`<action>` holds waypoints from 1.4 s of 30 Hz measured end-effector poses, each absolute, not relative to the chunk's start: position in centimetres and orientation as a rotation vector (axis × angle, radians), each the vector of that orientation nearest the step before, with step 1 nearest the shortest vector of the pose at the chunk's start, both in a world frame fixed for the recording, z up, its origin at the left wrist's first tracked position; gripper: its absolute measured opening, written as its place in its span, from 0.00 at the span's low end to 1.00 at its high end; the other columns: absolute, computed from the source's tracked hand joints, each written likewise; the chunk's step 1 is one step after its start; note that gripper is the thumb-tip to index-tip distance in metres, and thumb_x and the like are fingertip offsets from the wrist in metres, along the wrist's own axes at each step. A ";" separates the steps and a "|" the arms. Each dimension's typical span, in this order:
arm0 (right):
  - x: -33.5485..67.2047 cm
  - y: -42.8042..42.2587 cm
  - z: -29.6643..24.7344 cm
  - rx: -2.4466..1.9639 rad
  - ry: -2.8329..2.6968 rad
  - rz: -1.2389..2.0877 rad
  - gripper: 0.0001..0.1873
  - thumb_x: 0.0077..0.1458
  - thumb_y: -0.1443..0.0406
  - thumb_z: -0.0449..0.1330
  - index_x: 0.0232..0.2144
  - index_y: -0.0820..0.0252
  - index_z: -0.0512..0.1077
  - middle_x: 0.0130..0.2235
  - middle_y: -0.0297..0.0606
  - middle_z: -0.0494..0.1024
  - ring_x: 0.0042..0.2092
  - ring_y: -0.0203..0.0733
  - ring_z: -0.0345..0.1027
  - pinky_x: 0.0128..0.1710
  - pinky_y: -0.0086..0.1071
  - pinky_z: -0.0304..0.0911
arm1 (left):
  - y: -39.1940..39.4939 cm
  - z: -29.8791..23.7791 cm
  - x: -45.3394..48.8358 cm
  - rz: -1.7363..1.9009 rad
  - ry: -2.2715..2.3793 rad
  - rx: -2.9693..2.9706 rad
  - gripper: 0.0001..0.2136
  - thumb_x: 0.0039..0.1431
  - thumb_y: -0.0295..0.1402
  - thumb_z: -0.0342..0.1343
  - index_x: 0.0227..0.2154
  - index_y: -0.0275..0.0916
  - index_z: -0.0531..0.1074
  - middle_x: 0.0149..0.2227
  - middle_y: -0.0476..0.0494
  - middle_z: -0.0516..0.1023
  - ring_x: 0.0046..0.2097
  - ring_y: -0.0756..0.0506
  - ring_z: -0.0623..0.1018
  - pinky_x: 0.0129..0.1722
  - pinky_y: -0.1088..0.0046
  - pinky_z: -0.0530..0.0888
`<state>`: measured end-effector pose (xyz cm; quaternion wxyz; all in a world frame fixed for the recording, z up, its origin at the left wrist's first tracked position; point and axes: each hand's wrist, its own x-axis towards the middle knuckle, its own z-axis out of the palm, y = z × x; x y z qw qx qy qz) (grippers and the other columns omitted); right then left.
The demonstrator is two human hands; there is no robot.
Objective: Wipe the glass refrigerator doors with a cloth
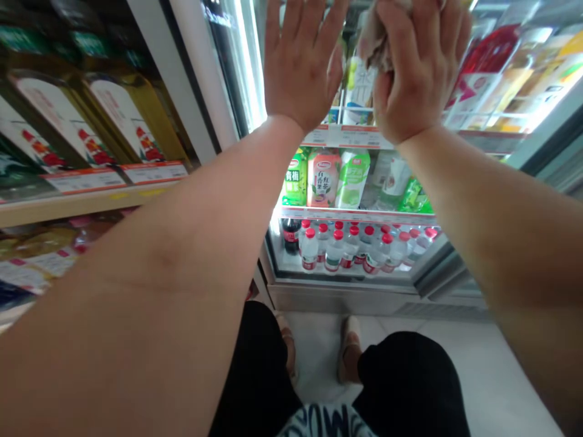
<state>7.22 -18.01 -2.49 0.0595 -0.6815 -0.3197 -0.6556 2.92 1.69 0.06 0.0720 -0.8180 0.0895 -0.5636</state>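
Note:
Both my arms reach up in front of a lit drinks fridge. My left hand (303, 67) is flat with its fingers spread, and nothing is in it; it appears to rest on the glass. To its right, my right hand (421, 73) presses on a crumpled greyish-brown cloth (377, 39), whose edge sticks out on the thumb side. Behind the hands are a red drink bottle (489, 64) and other bottles on the upper shelf. Below stand a pink carton (323, 176) and a green-and-white carton (354, 177). The tips of the right fingers run out of the frame's top.
Small red-capped water bottles (334, 250) fill the fridge bottom, beside a dark cola bottle (291, 235). At left, a shelf (91, 197) carries large oil bottles (122, 109). The tiled floor (319, 340) lies beneath my feet, in front of the fridge's metal base (337, 298).

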 end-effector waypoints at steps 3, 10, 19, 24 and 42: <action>6.8 -18.3 -2.6 -2.228 -1.124 -1.956 0.30 0.71 0.53 0.37 0.70 0.45 0.56 0.73 0.24 0.48 0.74 0.50 0.42 0.71 0.53 0.49 | 1.8 -0.2 3.1 -1.768 0.328 -2.387 0.32 0.65 0.23 0.50 0.72 0.42 0.55 0.73 0.49 0.53 0.74 0.36 0.51 0.73 0.42 0.43; 7.1 -19.1 -1.2 -2.090 -1.056 -1.959 0.27 0.68 0.56 0.46 0.67 0.42 0.60 0.71 0.27 0.56 0.72 0.52 0.49 0.69 0.58 0.52 | 1.9 -0.7 2.8 -1.918 0.470 -2.361 0.33 0.60 0.24 0.49 0.69 0.46 0.61 0.72 0.51 0.56 0.74 0.38 0.51 0.75 0.49 0.44; 6.7 -16.9 -1.5 -2.080 -1.279 -1.858 0.28 0.68 0.58 0.46 0.67 0.46 0.62 0.71 0.30 0.56 0.74 0.53 0.45 0.71 0.58 0.46 | 1.0 -1.2 1.6 -1.988 0.358 -2.111 0.27 0.67 0.25 0.43 0.69 0.29 0.61 0.70 0.37 0.60 0.71 0.33 0.59 0.71 0.48 0.57; 5.9 -16.8 0.6 -2.049 -1.036 -1.980 0.27 0.70 0.58 0.42 0.67 0.49 0.63 0.71 0.30 0.57 0.73 0.54 0.49 0.70 0.56 0.51 | 1.6 -1.3 2.1 -1.993 0.395 -2.055 0.29 0.65 0.28 0.45 0.69 0.30 0.59 0.70 0.38 0.60 0.71 0.36 0.59 0.72 0.55 0.57; 7.8 -23.7 -1.0 -2.251 -1.174 -1.735 0.31 0.69 0.56 0.42 0.72 0.36 0.46 0.72 0.20 0.44 0.75 0.44 0.36 0.75 0.58 0.34 | 2.3 -0.8 3.5 -1.802 0.741 -2.336 0.30 0.65 0.27 0.38 0.67 0.57 0.63 0.70 0.56 0.57 0.72 0.46 0.56 0.65 0.49 0.65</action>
